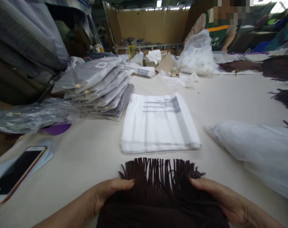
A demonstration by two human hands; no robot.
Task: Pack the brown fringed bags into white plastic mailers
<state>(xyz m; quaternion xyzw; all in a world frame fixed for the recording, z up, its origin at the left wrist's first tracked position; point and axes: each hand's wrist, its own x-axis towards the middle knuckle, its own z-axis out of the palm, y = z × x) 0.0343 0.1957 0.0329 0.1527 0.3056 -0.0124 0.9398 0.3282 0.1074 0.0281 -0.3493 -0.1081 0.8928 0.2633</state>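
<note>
A dark brown fringed cloth (163,209) fills the bottom middle of the head view, its fringe pointing away from me over the table. My left hand (112,191) grips its left side, thumb on top and the other fingers hidden beneath. On the right side my right hand (217,196) holds it the same way. Just beyond the fringe lies a stack of flat white bags (158,126) with printed text. Behind it to the left is a pile of grey folded items in clear bags (98,85).
A phone (17,172) lies at the left on the pale table (86,158). White plastic (258,152) covers the right side. Crumpled clear plastic (39,115) is at far left. Brown fringed cloths (279,66) sit at back right, near a person (216,28) across the table.
</note>
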